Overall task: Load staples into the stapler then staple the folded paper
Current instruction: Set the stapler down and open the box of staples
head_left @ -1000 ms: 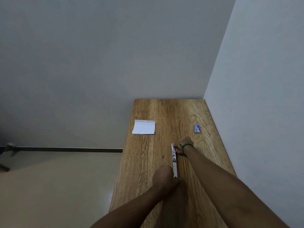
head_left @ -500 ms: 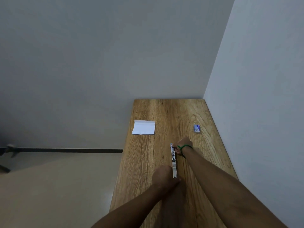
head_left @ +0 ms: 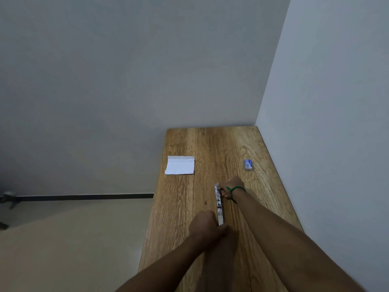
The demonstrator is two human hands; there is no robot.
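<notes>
A slim metal stapler (head_left: 219, 204) lies opened out lengthwise on the wooden table (head_left: 181, 199), its long axis pointing away from me. My left hand (head_left: 207, 225) grips its near end. At the far end, my right hand (head_left: 231, 186), with a green band at the wrist, pinches the tip. The folded white paper (head_left: 180, 165) rests flat near the table's left edge, well beyond both hands. A small blue-and-white staple box (head_left: 248, 164) sits at the right, close to the wall. Whether staples sit in the stapler's channel is too small to tell.
The table is narrow, with a grey wall (head_left: 326, 123) tight along its right side and another wall behind its far end. To the left the table edge drops to a beige floor (head_left: 73, 249).
The far end of the stapler and my right hand have shifted very slightly; my left hand stays on the near end. Paper and box have not moved.
</notes>
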